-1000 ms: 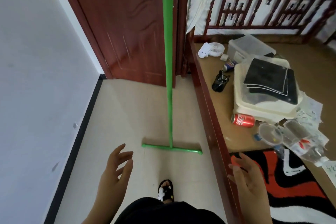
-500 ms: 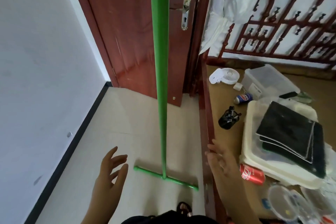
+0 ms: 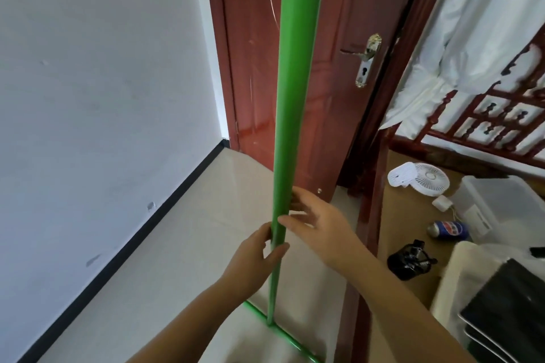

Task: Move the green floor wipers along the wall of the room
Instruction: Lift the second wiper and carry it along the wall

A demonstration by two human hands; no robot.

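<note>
Green floor wiper (image 3: 290, 115), standing near-upright on the pale tiled floor (image 3: 182, 247) in front of the red-brown door (image 3: 259, 68). Its long round handle runs from the top edge of the view down to a thin green crossbar (image 3: 284, 333) at 6 o'clock, which lies flat on the floor just beside the dark wooden bed rail (image 3: 368, 244). The white wall (image 3: 97, 97) with its black skirting lies at 9 o'clock.

The left hand (image 3: 259, 253) wraps the handle low down, thumb on the near side, fingers curled around behind: closed on the shaft. The right hand (image 3: 318, 218) sits just above it, fingers spread and touching the shaft's right side, not yet clamped.

Appearance: uniform bright green, smooth and glossy, with a slim tube and narrow blade.

Handling, as judged: likely a light, hollow, rigid pole that will not flex; the glossy finish may slip in a loose palm. The long shaft makes it top-heavy to swing, so a two-handed hold with the hands spaced apart along the lower-middle shaft suits best. Clutter on the bed at 3 o'clock, including a small white fan (image 3: 424, 178) and a blue drink can (image 3: 449, 230), lies near the handle's sweep.
</note>
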